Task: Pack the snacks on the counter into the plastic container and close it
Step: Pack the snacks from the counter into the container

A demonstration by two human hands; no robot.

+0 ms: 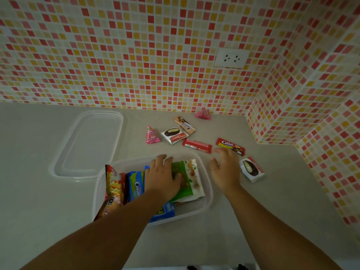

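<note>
The clear plastic container [206,193] sits open on the counter in front of me. It holds a green packet [188,178], a blue cookie pack [136,187] and an orange chip bag [114,188]. My left hand [162,175] lies flat on the green packet, pressing it down. To the container's right, my right hand [226,168] hovers open over the counter. Loose snacks lie beyond: a red cookie pack [229,146], a red bar [197,145], two choco pies [252,169] [174,135], a beige wafer [185,125] and two pink triangles [152,135] [203,114].
The clear lid [87,145] lies flat at the left rear of the grey counter [39,201]. A mosaic-tiled wall runs along the back, and a tiled corner [292,123] juts out at the right. A white socket [231,57] is on the wall.
</note>
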